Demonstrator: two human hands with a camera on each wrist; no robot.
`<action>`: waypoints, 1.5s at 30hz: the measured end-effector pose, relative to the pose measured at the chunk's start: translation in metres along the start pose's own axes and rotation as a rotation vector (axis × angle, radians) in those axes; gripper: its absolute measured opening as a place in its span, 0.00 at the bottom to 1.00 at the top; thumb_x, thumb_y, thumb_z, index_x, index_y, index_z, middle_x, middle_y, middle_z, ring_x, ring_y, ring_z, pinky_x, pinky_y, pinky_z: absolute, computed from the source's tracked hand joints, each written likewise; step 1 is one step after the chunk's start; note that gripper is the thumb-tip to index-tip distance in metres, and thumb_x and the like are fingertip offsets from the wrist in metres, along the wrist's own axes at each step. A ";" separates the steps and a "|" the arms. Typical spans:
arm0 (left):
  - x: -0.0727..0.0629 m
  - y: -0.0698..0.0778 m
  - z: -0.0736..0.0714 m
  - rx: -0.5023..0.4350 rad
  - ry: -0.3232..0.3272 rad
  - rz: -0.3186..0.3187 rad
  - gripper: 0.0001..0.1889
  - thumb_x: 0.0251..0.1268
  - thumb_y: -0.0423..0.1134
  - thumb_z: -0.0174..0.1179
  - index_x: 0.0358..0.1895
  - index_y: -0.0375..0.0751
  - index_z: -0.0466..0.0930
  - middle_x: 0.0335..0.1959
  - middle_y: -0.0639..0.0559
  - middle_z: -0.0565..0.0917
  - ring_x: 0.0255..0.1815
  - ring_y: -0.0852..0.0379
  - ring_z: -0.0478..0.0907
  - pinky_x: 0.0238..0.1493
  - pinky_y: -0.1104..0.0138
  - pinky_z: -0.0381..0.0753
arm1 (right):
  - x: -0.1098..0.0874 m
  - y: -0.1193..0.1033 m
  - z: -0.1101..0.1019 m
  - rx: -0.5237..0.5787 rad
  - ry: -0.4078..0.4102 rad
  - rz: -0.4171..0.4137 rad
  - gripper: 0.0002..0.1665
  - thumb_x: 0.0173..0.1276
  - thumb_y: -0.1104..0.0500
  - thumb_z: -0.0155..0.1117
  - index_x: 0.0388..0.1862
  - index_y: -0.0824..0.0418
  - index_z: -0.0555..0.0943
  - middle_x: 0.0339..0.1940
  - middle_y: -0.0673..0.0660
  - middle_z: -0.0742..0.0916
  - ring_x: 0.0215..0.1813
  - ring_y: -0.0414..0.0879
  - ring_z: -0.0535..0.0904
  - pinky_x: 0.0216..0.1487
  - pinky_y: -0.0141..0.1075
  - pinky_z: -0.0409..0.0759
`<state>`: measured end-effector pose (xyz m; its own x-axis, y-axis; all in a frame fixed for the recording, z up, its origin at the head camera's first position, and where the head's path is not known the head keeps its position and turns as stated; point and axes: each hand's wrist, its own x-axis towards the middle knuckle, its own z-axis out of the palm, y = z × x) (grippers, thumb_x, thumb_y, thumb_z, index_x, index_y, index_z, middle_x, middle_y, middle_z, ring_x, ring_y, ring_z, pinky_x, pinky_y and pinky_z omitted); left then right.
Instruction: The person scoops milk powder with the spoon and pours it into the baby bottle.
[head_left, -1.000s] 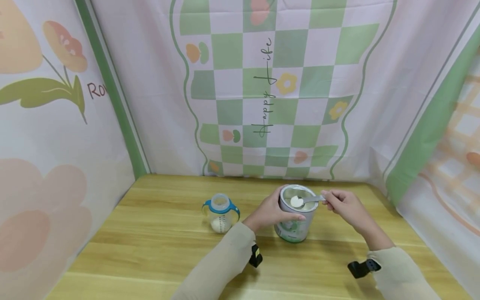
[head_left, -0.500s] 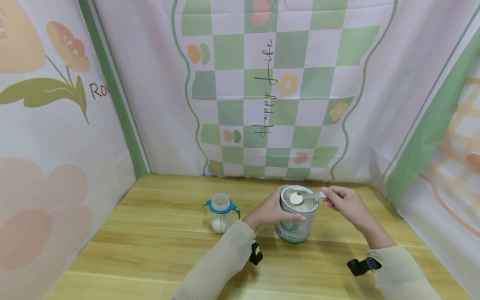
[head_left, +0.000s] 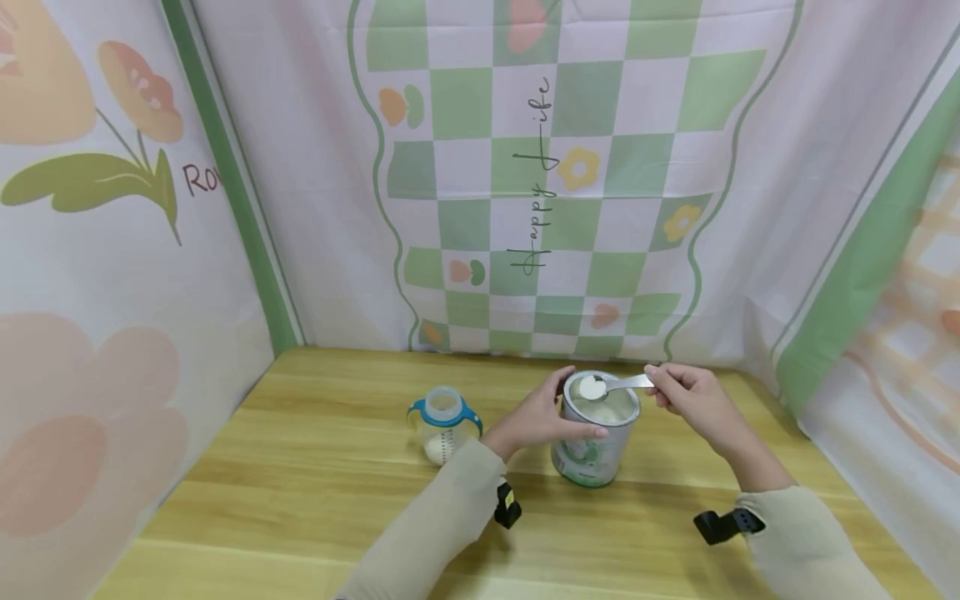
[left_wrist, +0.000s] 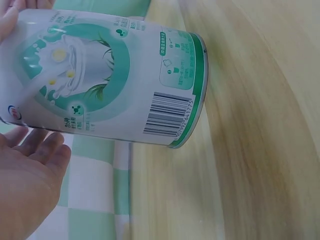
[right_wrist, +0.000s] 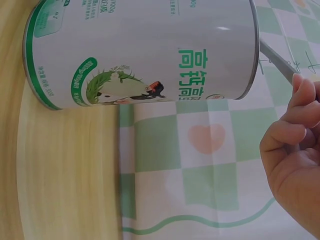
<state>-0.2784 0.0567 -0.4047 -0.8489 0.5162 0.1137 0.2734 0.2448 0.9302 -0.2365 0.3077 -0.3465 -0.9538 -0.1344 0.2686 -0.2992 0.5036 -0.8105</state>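
Note:
My left hand (head_left: 542, 421) holds the side of a milk powder can (head_left: 588, 458), thumb across the front and fingers round the far side. White and green print with a barcode covers the can (left_wrist: 135, 75) in the left wrist view. Between thumb and fingers, my right hand (head_left: 690, 404) pinches the handle of a metal spoon (head_left: 628, 382). Its bowl, heaped with white powder (head_left: 592, 387), is over the can's open mouth. In the right wrist view the can's rim hides most of the spoon (right_wrist: 280, 61); only the handle by the fingers shows.
A baby bottle (head_left: 444, 429) with blue handles and no lid stands left of the can, white powder at its bottom. The wooden table (head_left: 300, 483) ends at a checked curtain (head_left: 562, 275) behind. Flowered cloth (head_left: 97, 333) hangs at the left.
My right hand has raised the spoon slightly within the can's mouth, the white powder still in its bowl. The left hand stays at the can, and the bottle has not moved.

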 end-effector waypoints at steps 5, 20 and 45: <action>-0.004 0.003 -0.007 0.004 -0.008 0.011 0.55 0.53 0.55 0.76 0.80 0.51 0.50 0.76 0.54 0.62 0.75 0.54 0.60 0.70 0.51 0.64 | 0.001 -0.003 0.000 -0.008 -0.007 -0.001 0.27 0.80 0.46 0.53 0.33 0.67 0.79 0.22 0.53 0.78 0.25 0.42 0.70 0.33 0.34 0.74; -0.015 0.009 -0.039 0.051 0.022 0.053 0.53 0.53 0.57 0.76 0.80 0.54 0.54 0.75 0.59 0.63 0.75 0.56 0.59 0.73 0.54 0.59 | 0.004 -0.014 0.011 0.023 -0.003 -0.010 0.27 0.80 0.48 0.54 0.37 0.73 0.80 0.25 0.52 0.79 0.29 0.40 0.72 0.37 0.32 0.76; -0.054 0.014 -0.106 0.231 0.075 0.132 0.49 0.55 0.58 0.74 0.77 0.47 0.60 0.74 0.54 0.66 0.74 0.54 0.61 0.72 0.55 0.61 | 0.019 -0.047 0.057 0.149 -0.029 -0.057 0.25 0.79 0.47 0.56 0.31 0.67 0.78 0.23 0.54 0.77 0.26 0.43 0.70 0.29 0.33 0.73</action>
<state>-0.2763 -0.0547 -0.3611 -0.8279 0.4959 0.2620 0.4725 0.3651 0.8022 -0.2420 0.2327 -0.3329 -0.9349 -0.1846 0.3030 -0.3514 0.3628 -0.8631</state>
